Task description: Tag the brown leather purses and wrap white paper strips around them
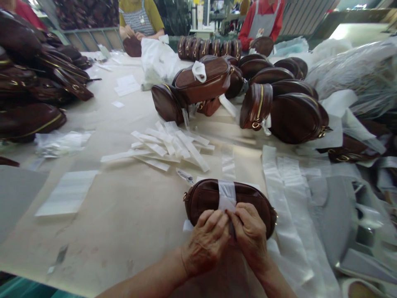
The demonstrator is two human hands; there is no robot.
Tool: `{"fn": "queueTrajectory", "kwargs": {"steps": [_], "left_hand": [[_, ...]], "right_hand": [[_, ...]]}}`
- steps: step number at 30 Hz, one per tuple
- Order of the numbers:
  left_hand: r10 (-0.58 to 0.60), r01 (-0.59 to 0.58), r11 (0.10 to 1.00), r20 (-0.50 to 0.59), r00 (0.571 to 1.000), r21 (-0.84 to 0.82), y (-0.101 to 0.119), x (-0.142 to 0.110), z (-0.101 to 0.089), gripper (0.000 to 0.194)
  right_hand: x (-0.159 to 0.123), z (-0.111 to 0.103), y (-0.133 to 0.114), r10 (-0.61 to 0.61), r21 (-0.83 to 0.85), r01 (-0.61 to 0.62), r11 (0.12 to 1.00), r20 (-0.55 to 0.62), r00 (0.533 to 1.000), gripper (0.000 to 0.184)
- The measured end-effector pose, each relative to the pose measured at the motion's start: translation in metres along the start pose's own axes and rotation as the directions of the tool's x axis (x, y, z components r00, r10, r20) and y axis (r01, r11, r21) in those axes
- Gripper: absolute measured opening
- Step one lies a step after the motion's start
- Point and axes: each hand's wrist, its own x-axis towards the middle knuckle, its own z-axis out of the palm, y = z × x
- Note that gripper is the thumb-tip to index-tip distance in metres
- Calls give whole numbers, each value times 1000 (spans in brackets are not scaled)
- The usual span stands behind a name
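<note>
A dark brown oval leather bag [204,195] lies on the table in front of me, with gold rings at both ends. Around its middle runs a translucent white wrapping strip [227,191]. My left hand [209,236] is closed at the near side of the bag, its fingertips pinching the strip's lower end. Close against it, my right hand [250,229] is also closed, thumb and forefinger on the same strip. Both hands rest on the bag and cover its near middle. A small zip-lock packet [185,176] lies just behind the bag's left end.
Loose white strips [169,145] are piled beyond the bag. Long translucent sheets [288,207] lie to the right. Finished-looking brown bags [297,118] stand farther back, and more are heaped at left [27,120]. Two people in aprons [141,18] handle bags across the table.
</note>
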Motion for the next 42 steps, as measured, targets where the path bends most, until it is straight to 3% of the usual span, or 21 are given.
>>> {"fn": "queueTrajectory", "kwargs": {"steps": [4,9,18,32,42], "left_hand": [[34,-37,996,37,999,79,1,0,-2,33],[10,-17,987,50,999,157,1,-6,1,26],[163,-174,977,96,982,123,-7,5,-3,29],[159,-167,979,81,984,113,-7,5,-3,29],[137,-145,984,84,987,104,-7,0,2,26]], "right_hand": [[0,2,1,12,-22,-12,1000,-16,1000,23],[1,3,0,32,-45,-34,998,-30,999,23],[2,4,-1,14,-83,-19,996,-55,998,26],[-1,4,1,101,-42,-101,994,-2,995,27],[3,4,1,114,-58,-115,992,-34,993,30]]}}
